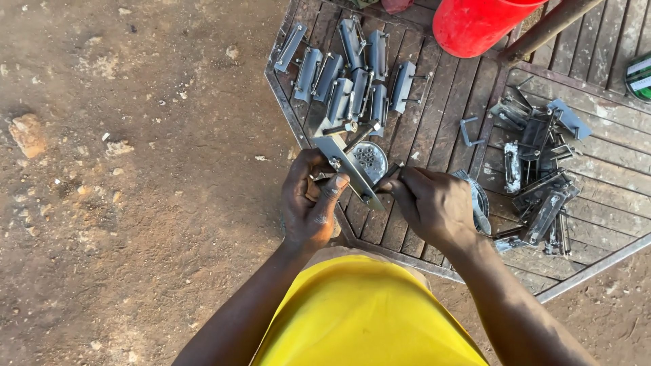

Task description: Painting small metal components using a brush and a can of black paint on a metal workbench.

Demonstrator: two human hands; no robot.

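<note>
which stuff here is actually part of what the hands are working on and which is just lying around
In hand:
left hand gripping the flat metal bracket
right hand pinching a thin dark rod at the bracket
row of similar brackets
heap of metal parts

Lying about:
red bucket
stone on the dirt
round perforated disc

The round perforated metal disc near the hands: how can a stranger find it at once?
Start at the slatted metal table with the red bucket. Just beyond the left hand and right hand lies the perforated disc. Unlike the long grey brackets around it, it is round and full of holes.
</note>
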